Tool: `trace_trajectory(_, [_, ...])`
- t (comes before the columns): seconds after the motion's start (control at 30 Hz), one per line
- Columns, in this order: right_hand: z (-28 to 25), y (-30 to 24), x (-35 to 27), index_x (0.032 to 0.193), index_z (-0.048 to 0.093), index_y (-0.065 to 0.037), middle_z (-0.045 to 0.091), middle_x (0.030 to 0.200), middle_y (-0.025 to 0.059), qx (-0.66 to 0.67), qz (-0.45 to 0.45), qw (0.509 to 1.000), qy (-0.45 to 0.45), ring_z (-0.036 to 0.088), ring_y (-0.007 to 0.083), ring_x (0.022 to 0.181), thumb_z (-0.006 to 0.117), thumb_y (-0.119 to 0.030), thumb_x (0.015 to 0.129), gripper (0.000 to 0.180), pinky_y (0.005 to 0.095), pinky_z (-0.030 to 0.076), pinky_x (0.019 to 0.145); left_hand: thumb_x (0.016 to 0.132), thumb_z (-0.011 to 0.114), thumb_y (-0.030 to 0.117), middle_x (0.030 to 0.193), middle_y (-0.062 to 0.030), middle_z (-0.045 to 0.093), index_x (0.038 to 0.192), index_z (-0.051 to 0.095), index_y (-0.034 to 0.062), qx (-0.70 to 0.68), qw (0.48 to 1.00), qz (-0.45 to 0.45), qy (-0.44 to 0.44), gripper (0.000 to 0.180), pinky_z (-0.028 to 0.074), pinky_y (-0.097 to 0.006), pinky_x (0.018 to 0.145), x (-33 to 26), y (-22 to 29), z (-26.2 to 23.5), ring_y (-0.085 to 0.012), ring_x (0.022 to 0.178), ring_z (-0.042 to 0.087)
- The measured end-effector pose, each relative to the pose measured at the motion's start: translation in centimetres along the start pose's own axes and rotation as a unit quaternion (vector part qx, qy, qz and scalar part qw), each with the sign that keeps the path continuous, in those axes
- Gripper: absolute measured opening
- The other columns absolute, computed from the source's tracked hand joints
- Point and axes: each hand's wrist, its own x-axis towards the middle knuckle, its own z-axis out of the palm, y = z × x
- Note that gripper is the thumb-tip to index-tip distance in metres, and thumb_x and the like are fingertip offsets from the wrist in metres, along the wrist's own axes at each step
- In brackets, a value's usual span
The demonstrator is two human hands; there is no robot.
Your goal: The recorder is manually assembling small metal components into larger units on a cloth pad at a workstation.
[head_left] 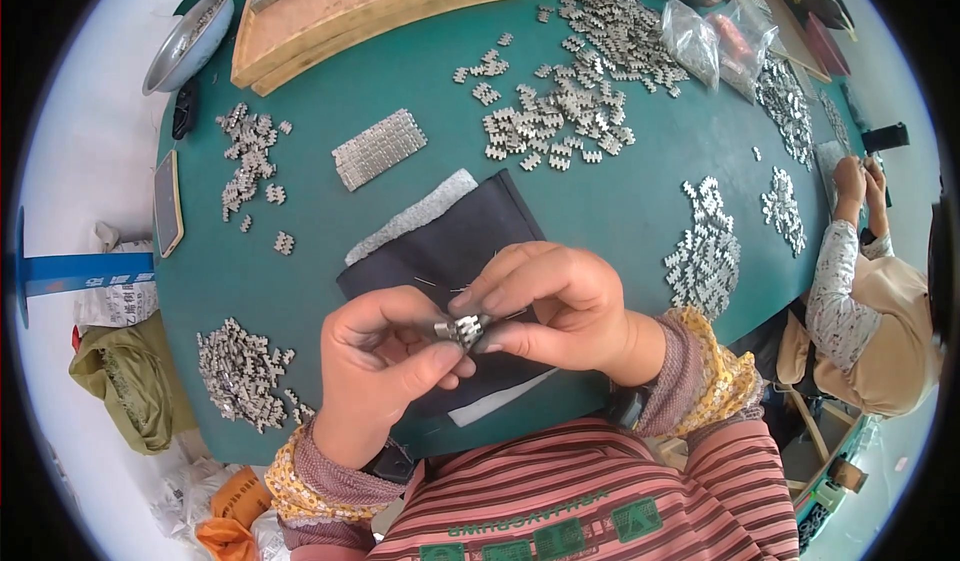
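A small cluster of shiny metal links [464,331] is pinched between my two hands, over a dark cloth [450,246]. My left hand [385,356] grips it with thumb and fingers from the left. From the right, the thumb and fingertips of my right hand [555,306] close on the same piece. Thin pin-like slivers show around the fingertips; whether they are held or lie on the cloth, I cannot tell. Beneath the dark cloth, a grey fluffy cloth [415,216] sticks out. Beyond it lies a flat block of joined metal links [380,149].
Heaps of loose links [240,376] cover parts of the green table [300,291], the largest pile [620,36] at the back. A wooden board [400,6], a metal bowl [190,39], a phone [169,204] and plastic bags [715,46] surround them. A co-worker [870,301] sits at the right.
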Motion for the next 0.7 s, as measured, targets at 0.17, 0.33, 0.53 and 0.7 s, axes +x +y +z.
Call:
trace_trajectory(0.17, [0.3, -0.5, 0.1, 0.101, 0.060, -0.002, 0.067, 0.101, 0.0195, 0.031, -0.017, 0.999, -0.001, 0.066, 0.0266, 0.090, 0.074, 0.001, 0.077, 0.028, 0.0339, 0.051, 0.075, 0.078, 0.072, -0.004, 0.083, -0.0130, 0.063, 0.089, 0.062, -0.0057, 0.023, 1.000, -0.015, 0.006, 0.015, 0.057, -0.024, 0.059, -0.9, 1.3, 0.9, -0.0187, 0.071, 0.068])
trace_trajectory(0.33, [0.3, -0.5, 0.3, 0.100, 0.062, -0.001, 0.068, 0.100, 0.0161, 0.057, -0.028, 0.998, 0.012, 0.067, 0.0271, 0.091, 0.075, 0.002, 0.074, 0.029, 0.0338, 0.053, 0.076, 0.075, 0.074, -0.004, 0.079, -0.0153, 0.064, 0.089, 0.063, -0.0056, 0.096, 0.995, 0.020, -0.006, 0.018, 0.054, -0.025, 0.056, -1.2, 1.3, 0.6, -0.0195, 0.070, 0.068])
trace_trajectory(0.53, [0.5, -0.9, 0.3, 0.100, 0.064, 0.001, 0.068, 0.100, 0.0162, 0.092, -0.036, 0.995, 0.005, 0.066, 0.0268, 0.088, 0.075, 0.000, 0.076, 0.027, 0.0331, 0.053, 0.074, 0.066, 0.079, -0.003, 0.074, -0.0135, 0.066, 0.082, 0.067, -0.0025, 0.122, 0.992, 0.036, 0.026, 0.020, 0.045, -0.022, 0.049, -1.8, 1.2, 0.9, -0.0131, 0.059, 0.061])
trace_trajectory(0.7, [0.4, -0.8, 0.3, 0.101, 0.064, 0.000, 0.068, 0.099, 0.0154, 0.090, -0.032, 0.995, 0.012, 0.066, 0.0265, 0.087, 0.074, 0.000, 0.076, 0.027, 0.0327, 0.054, 0.072, 0.065, 0.081, 0.001, 0.073, -0.0115, 0.066, 0.082, 0.066, -0.0026, 0.120, 0.992, 0.024, 0.014, 0.023, 0.041, -0.021, 0.046, -1.7, 0.8, 0.2, -0.0113, 0.056, 0.059])
